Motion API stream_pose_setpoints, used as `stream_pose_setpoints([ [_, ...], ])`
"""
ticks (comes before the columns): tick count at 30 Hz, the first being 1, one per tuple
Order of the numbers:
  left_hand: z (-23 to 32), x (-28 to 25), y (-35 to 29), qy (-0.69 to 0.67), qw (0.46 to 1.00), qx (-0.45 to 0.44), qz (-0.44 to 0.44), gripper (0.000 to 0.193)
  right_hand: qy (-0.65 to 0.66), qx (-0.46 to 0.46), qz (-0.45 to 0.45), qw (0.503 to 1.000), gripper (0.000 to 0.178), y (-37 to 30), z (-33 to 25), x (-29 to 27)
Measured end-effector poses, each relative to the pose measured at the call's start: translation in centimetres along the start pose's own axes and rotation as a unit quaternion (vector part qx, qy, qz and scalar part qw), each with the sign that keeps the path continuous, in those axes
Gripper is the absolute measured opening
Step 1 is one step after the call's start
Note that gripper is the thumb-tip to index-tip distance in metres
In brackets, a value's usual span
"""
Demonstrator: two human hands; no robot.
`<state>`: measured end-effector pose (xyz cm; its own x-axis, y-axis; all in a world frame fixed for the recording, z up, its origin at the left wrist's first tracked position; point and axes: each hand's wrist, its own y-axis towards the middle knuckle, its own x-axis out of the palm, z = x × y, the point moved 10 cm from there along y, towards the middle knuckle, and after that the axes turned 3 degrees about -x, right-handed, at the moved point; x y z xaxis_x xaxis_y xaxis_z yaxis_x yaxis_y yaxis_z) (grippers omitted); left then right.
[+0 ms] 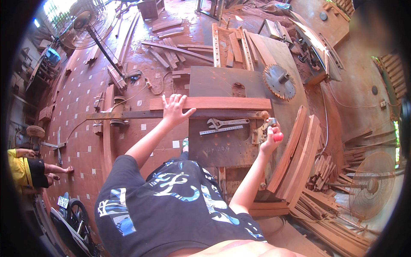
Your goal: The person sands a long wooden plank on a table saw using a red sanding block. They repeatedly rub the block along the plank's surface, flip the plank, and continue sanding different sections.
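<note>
My left hand (174,110) lies with fingers spread on a long reddish wooden board (231,103). Along the board's near side runs a dark metal bar (222,114) that crosses the dark metal machine table (209,150). At the bar's right end, my right hand (269,142) is closed on a red-knobbed handle (278,136) beside a metal fitting (258,133). Between the bar and my body, an adjustable wrench (229,123) and a steel ruler (220,130) rest on the table. How my right fingers wrap the handle is partly hidden.
A large toothed circular saw blade (278,82) lies at the table's far right. Long planks (295,158) lean at the right, with stacked offcuts (325,171) beyond. A standing fan (87,25) is far left. Another person (28,169) in yellow and a motorbike (72,222) are at left.
</note>
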<state>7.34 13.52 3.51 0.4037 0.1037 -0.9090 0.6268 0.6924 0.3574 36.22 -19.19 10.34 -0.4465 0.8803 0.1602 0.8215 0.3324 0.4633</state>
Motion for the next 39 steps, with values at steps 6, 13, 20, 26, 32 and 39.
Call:
stream_pose_setpoints([
  [6, 0.4, -0.7, 0.4, -0.037, 0.999, 0.003, 0.005, 0.078, 0.014, -0.018, 0.008, 1.000, 0.022, -0.1, 0.5, 0.0],
  [13, -0.2, -0.9, 2.0, -0.039, 0.999, 0.007, 0.029, 0.075, 0.027, -0.006, 0.026, 0.999, 0.025, 1.2, 1.4, 0.9],
  [20, -1.4, 0.5, 5.5, -0.014, 0.998, 0.008, 0.058, 0.068, 0.031, -0.004, 0.028, 0.999, 0.024, 4.5, 3.6, 3.4],
  [26, -3.0, 2.3, 10.0, 0.001, 0.999, -0.005, 0.050, 0.065, 0.040, -0.015, 0.027, 0.999, 0.025, 8.0, 5.6, 6.3],
  [32, -4.5, 4.5, 13.6, 0.021, 0.999, -0.035, 0.017, 0.063, 0.026, 0.023, 0.037, 0.999, 0.009, 10.5, 7.6, 8.3],
  [39, -5.9, 5.0, 17.2, 0.020, 0.999, -0.042, 0.027, 0.063, 0.014, 0.018, 0.073, 0.997, 0.006, 13.6, 10.7, 9.8],
])
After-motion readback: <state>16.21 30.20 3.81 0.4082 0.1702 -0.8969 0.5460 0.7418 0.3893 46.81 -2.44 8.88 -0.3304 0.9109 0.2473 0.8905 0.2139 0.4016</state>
